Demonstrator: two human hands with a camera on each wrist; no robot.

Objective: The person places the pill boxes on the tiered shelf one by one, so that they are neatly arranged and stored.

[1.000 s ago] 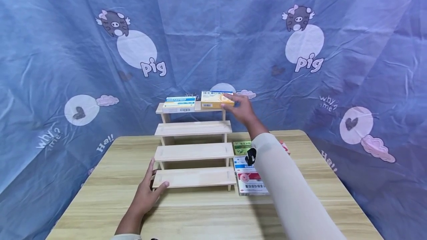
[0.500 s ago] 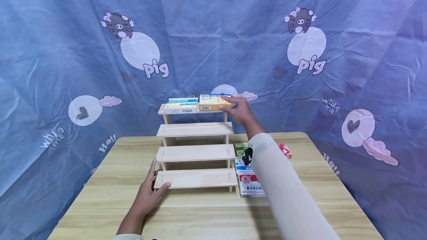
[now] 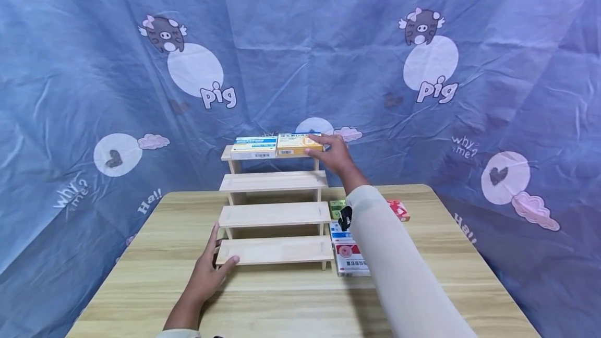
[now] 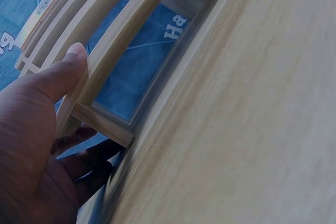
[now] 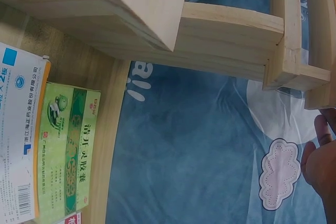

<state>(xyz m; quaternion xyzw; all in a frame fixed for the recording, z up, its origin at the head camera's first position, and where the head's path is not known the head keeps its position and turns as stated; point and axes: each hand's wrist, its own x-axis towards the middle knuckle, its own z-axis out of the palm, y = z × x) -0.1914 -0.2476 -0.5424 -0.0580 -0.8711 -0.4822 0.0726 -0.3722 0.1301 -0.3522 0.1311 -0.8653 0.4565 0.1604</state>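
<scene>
A four-step wooden display shelf (image 3: 274, 214) stands on the table. My left hand (image 3: 204, 273) grips the left end of its lowest step; in the left wrist view the thumb lies on the board's front edge, with fingers beneath and behind. On the top step, my right hand (image 3: 337, 154) pinches the right end of a yellow-and-white medicine box (image 3: 291, 144), which lies flat. Directly to its left lies a white, blue and yellow medicine box (image 3: 253, 147), side by side with it. Only part of the right hand (image 5: 320, 166) shows in the right wrist view.
Right of the shelf, several medicine boxes lie on the table (image 3: 155, 254): a green box (image 5: 68, 150), a white-and-blue box (image 5: 18, 129), a red-and-white box (image 3: 349, 260) and a red box (image 3: 399, 210). The right sleeve partly covers them. A blue printed cloth (image 3: 300, 67) hangs behind.
My right hand has slid the yellow medicine box left along the top step, closing the gap to the neighbouring box. My left hand stays on the lowest step.
</scene>
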